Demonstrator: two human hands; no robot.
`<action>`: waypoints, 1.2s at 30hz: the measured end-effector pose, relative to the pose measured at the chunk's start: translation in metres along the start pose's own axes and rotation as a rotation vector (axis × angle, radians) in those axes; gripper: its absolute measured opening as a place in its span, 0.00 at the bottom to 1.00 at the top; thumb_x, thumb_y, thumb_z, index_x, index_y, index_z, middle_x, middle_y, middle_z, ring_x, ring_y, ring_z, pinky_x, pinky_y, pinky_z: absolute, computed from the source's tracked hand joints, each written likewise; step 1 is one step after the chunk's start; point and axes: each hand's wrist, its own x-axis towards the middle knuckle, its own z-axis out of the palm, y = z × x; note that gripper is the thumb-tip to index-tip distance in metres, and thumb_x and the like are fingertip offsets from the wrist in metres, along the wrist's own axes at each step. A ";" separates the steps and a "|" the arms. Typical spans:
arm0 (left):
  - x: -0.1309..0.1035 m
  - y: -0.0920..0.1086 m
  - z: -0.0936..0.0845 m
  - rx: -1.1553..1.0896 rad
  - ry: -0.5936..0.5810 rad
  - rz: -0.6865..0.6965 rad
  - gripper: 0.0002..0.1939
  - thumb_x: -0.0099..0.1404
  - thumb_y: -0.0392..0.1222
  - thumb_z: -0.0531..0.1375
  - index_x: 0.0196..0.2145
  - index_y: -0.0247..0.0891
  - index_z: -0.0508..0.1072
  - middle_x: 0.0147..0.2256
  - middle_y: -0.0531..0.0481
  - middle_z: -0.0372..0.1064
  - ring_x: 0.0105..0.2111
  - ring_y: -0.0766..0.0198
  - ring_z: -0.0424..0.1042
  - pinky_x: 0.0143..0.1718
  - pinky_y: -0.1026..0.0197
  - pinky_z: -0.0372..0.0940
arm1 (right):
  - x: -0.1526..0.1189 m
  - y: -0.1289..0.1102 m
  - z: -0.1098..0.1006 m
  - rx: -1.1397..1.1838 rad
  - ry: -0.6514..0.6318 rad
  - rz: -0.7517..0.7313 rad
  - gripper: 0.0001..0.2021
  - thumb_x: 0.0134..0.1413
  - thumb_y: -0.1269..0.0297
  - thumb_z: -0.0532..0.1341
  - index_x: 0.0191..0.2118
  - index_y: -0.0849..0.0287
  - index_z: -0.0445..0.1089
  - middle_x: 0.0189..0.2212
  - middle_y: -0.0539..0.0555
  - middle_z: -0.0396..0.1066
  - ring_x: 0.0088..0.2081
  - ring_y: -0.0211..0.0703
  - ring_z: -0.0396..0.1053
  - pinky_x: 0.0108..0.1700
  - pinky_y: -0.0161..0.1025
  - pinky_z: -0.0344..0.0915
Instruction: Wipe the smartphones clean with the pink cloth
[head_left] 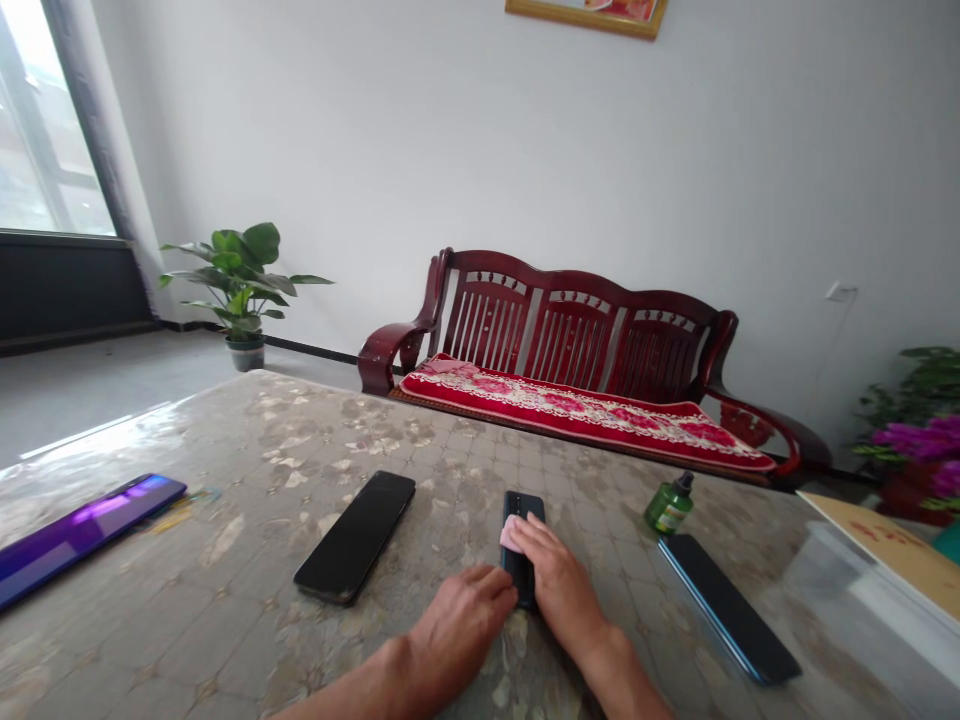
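A dark phone (527, 503) lies back up on the patterned tablecloth (247, 480), its camera strip at the far end. My right hand (559, 570) presses a small pink cloth (511, 535) onto the phone's back, fingers over the cloth. Beside its lower left edge, my left hand (469, 610) has its fingers bent together, touching the phone's side. Whether those fingers hold anything is hidden. To the left a black phone (356, 540) rests screen up. Another dark phone with a blue edge (727, 610) lies on the right, near a green spray bottle (669, 507).
A shiny purple-blue phone (82, 530) lies at the far left. At the right edge stands a clear plastic box (862, 580) with a tan sheet (892, 545) on it. Beyond the table are a red wooden bench (570, 330) and a potted plant (246, 350).
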 end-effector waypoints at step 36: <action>-0.001 0.002 0.004 0.015 -0.048 0.008 0.10 0.64 0.27 0.54 0.40 0.37 0.70 0.42 0.47 0.71 0.41 0.57 0.70 0.45 0.59 0.67 | -0.008 -0.007 0.000 0.055 -0.032 -0.026 0.28 0.56 0.79 0.48 0.56 0.50 0.70 0.58 0.50 0.67 0.61 0.43 0.62 0.63 0.50 0.58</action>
